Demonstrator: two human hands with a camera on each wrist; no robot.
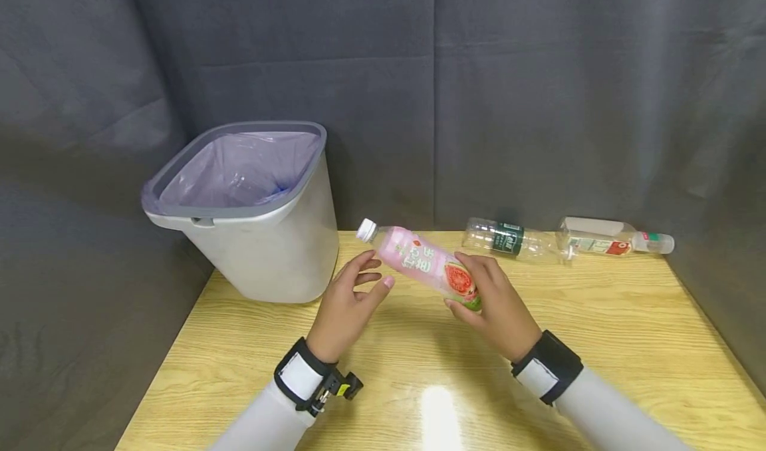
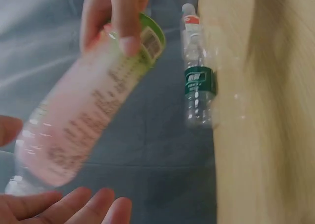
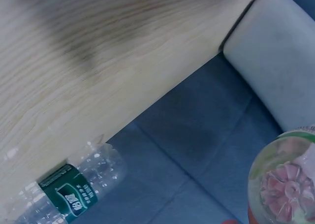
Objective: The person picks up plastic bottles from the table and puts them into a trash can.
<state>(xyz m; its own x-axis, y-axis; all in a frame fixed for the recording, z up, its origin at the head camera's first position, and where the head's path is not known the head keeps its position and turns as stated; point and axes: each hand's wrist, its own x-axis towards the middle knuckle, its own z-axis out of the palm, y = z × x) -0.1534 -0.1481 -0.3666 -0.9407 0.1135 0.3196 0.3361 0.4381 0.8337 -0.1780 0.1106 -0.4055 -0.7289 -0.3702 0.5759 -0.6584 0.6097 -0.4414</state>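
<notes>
My right hand (image 1: 498, 308) grips a pink-labelled plastic drink bottle (image 1: 421, 265) near its base. The bottle is tilted over the table, its white cap pointing left and up. In the right wrist view its ridged clear bottom (image 3: 290, 189) shows at the lower right. Beside the neck end, my left hand (image 1: 350, 301) has its fingers spread and loosely bent, with the thumb apart from them. In the left wrist view the left fingers (image 2: 88, 207) lie just under the bottle's neck, and the label's printed text faces the camera.
A grey-white bin (image 1: 269, 251) with a lilac liner stands at the left, clear plastic inside it. Toward the back right of the wooden table (image 1: 383, 384) lie a green-labelled clear bottle (image 1: 509, 238) and another clear bottle (image 1: 616, 237) with a red-marked label. Dark curtain (image 1: 383, 92) surrounds the table.
</notes>
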